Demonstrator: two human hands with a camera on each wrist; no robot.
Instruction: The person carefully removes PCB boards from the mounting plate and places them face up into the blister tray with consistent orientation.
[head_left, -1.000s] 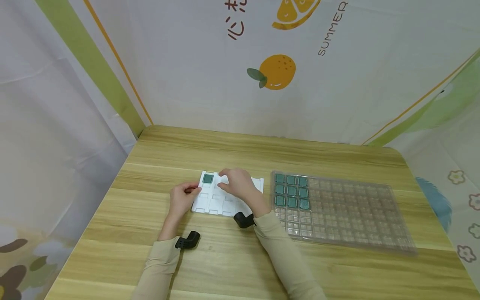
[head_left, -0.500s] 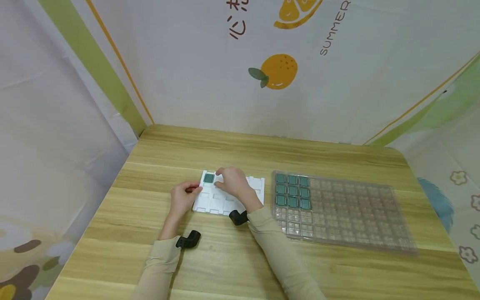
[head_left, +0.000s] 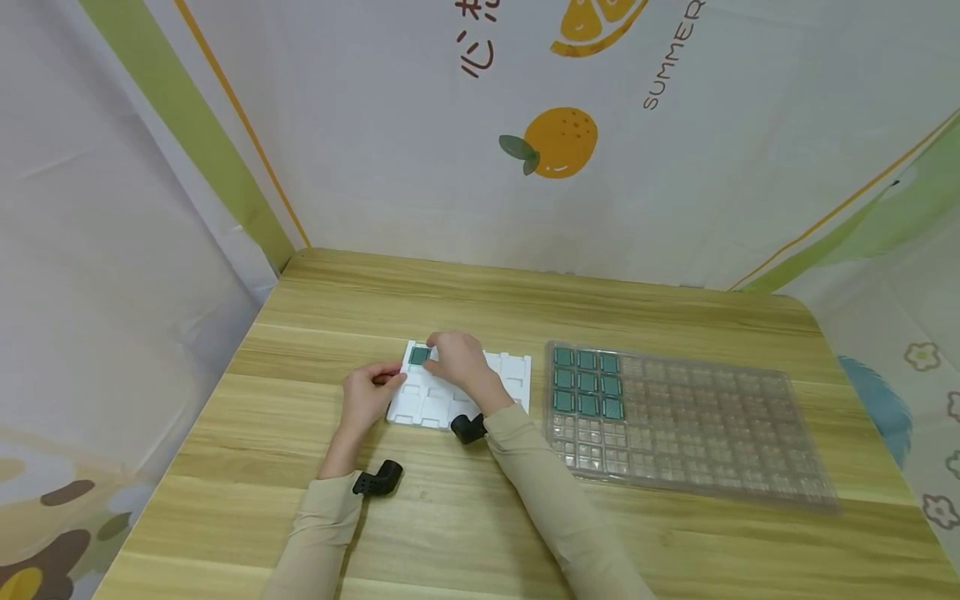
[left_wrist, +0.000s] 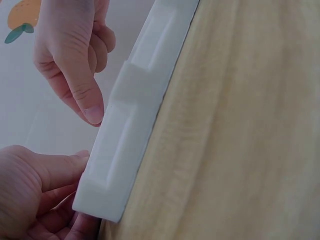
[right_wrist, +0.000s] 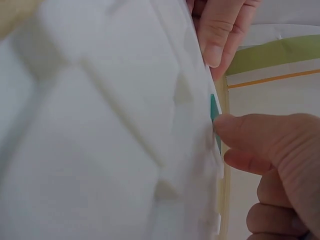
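Observation:
My left hand [head_left: 366, 397] grips the left edge of a white plastic tray [head_left: 431, 408], thumb over the rim and fingers beneath, as the left wrist view also shows. A square green chip [head_left: 419, 356] sits in the tray's far left compartment. My right hand [head_left: 462, 363] reaches over the tray from the right, its thumb and index finger at the chip's right side. In the right wrist view the thumb overlaps the thin green edge of the chip [right_wrist: 213, 102], with the index finger just beyond. The right hand covers part of the tray's far row.
To the right lies a large clear tray [head_left: 712, 425] of small compartments. Several green chips [head_left: 587, 382] fill its far left corner. Both trays lie on a wooden table [head_left: 450, 525], with printed cloth [head_left: 420, 183] hanging behind and at the sides.
My right hand has moved left across the white tray, bringing its thumb and index finger from beside the green chip to its edge. The left hand keeps its hold on the tray.

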